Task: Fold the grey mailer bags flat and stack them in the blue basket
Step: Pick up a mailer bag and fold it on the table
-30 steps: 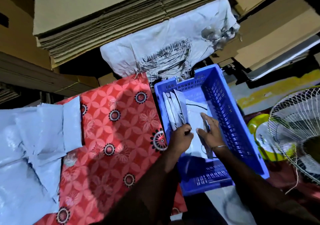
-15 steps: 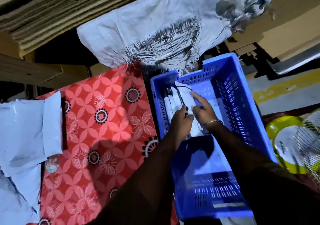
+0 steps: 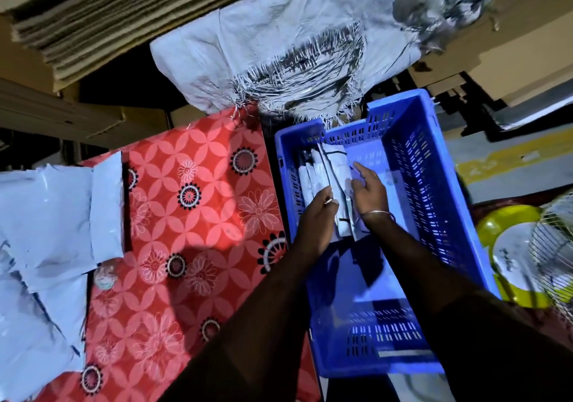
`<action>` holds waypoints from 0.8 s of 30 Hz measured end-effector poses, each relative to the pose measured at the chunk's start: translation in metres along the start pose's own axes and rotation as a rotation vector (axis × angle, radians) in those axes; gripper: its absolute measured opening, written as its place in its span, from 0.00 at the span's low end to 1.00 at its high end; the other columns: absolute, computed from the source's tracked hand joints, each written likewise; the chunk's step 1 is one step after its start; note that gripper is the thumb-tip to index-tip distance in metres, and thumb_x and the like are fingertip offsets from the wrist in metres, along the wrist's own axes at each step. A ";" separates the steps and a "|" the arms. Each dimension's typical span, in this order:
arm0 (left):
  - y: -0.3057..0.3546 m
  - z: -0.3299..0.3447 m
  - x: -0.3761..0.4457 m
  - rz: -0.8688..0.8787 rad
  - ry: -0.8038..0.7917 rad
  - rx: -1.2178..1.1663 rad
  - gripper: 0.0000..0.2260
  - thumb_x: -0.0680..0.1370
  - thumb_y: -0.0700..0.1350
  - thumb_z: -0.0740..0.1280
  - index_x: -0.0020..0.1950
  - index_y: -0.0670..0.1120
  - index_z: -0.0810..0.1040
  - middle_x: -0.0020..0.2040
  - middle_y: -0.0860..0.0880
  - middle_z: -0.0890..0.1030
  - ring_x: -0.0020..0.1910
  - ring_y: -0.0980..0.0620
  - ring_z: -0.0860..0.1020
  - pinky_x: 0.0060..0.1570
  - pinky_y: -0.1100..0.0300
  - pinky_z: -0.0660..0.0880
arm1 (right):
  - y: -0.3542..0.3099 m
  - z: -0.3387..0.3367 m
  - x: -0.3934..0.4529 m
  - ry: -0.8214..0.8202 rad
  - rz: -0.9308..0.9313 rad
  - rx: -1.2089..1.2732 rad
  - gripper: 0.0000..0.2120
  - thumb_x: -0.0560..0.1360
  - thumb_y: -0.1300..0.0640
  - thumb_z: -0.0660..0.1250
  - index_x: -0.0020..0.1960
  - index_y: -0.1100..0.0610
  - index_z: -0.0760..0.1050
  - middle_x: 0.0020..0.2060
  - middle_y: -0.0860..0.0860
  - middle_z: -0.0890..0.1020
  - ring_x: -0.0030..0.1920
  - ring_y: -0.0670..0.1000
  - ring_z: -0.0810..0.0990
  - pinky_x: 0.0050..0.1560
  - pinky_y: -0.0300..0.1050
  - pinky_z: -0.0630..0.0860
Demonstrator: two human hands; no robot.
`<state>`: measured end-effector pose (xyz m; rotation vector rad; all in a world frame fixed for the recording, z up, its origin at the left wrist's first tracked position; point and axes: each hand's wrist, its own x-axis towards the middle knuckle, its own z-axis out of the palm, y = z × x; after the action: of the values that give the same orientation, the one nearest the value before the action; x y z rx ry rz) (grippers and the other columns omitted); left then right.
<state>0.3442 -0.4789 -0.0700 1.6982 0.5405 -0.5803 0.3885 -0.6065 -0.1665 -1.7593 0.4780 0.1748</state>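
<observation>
**Both hands in the blue basket, on the folded mailers**

The left hand [image 3: 316,215] has its fingers curled round the near end of the folded grey mailer bags [image 3: 325,184], which stand on edge in a row along the left wall of the blue basket [image 3: 434,203]. The right hand [image 3: 369,190] lies flat with straight fingers against the right face of that row (a thin bangle sits on its wrist), gripping nothing.

The basket sits just right of a red floral cloth [image 3: 192,234]. A pile of unfolded grey mailers [image 3: 46,225] lies on the cloth's left side. Beyond are stacked flattened cardboard [image 3: 102,20] and a frayed white woven sack [image 3: 294,45]. At the right edge stands a wire-guarded fan [image 3: 555,246] beside a yellow object [image 3: 496,231].
</observation>
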 end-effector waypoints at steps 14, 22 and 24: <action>-0.031 -0.128 -0.148 0.085 0.301 -0.335 0.10 0.83 0.42 0.66 0.63 0.49 0.81 0.56 0.52 0.85 0.53 0.50 0.79 0.51 0.55 0.74 | -0.121 0.026 -0.153 -0.341 -0.492 -0.134 0.13 0.81 0.54 0.62 0.61 0.52 0.81 0.55 0.49 0.83 0.54 0.49 0.82 0.53 0.45 0.77; -0.121 -0.242 -0.157 0.072 0.541 -0.278 0.15 0.75 0.56 0.68 0.61 0.58 0.83 0.60 0.47 0.84 0.57 0.40 0.80 0.64 0.39 0.73 | -0.137 0.134 -0.213 -0.605 -0.587 -0.265 0.14 0.78 0.60 0.62 0.60 0.54 0.81 0.49 0.46 0.84 0.48 0.45 0.83 0.48 0.41 0.77; -0.141 -0.264 -0.151 0.050 0.571 -0.258 0.16 0.74 0.57 0.67 0.60 0.57 0.82 0.55 0.44 0.84 0.56 0.36 0.80 0.61 0.37 0.74 | -0.140 0.160 -0.222 -0.646 -0.563 -0.291 0.14 0.77 0.58 0.62 0.59 0.55 0.82 0.48 0.47 0.84 0.47 0.49 0.84 0.50 0.45 0.79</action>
<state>0.1624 -0.1998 -0.0325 1.6136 0.9307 0.0280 0.2673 -0.3791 0.0015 -1.9209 -0.5307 0.4050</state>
